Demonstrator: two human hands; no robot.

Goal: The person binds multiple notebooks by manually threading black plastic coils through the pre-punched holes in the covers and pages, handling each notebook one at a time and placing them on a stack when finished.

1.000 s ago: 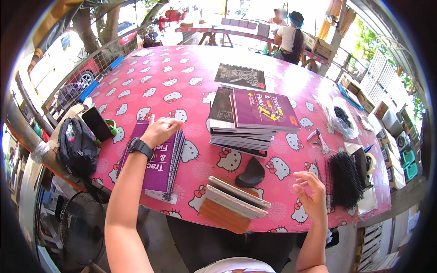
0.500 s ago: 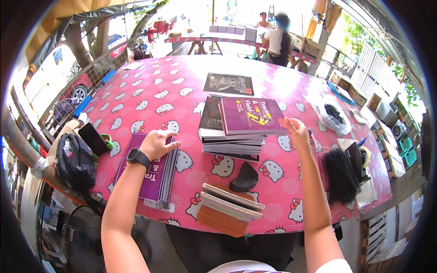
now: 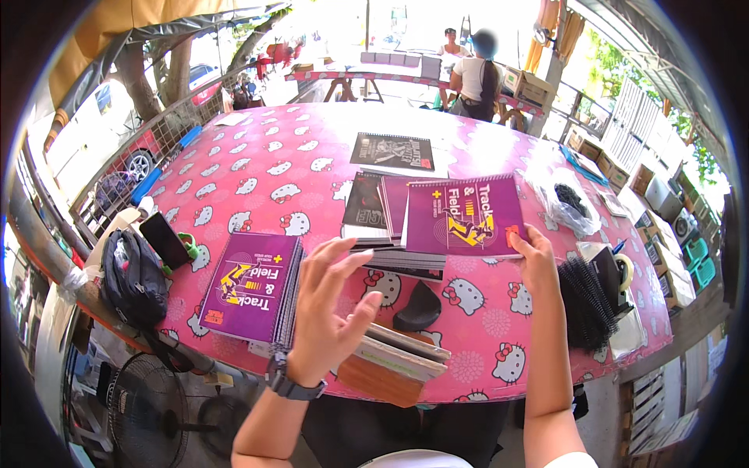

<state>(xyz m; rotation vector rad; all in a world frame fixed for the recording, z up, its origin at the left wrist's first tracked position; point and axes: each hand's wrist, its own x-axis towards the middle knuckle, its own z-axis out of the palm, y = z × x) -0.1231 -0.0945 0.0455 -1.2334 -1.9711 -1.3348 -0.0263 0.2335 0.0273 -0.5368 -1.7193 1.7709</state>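
Note:
My right hand (image 3: 537,257) pinches the right edge of a purple spiral notebook (image 3: 437,226), which is tilted over the middle pile. Beneath it show another purple notebook (image 3: 395,204) and black-covered notebooks (image 3: 365,212). My left hand (image 3: 331,296), a dark watch at its wrist, hovers empty with fingers spread between that pile and a stack of purple spiral notebooks (image 3: 250,285) on the left. Close to me stand upright wooden boards (image 3: 382,382), with a dark rounded object (image 3: 417,306) just behind them.
A black notebook (image 3: 392,150) lies beyond the pile on the pink cartoon-cat tablecloth (image 3: 253,203). Black spiral coils (image 3: 583,304) and a tape roll (image 3: 625,269) are at right. A dark pouch (image 3: 133,277) and phone (image 3: 164,240) sit left. Two people are at a far table.
My left hand has lifted off the left purple stack and moved right. My right hand has drawn the top purple notebook rightward and toward me, uncovering another purple one.

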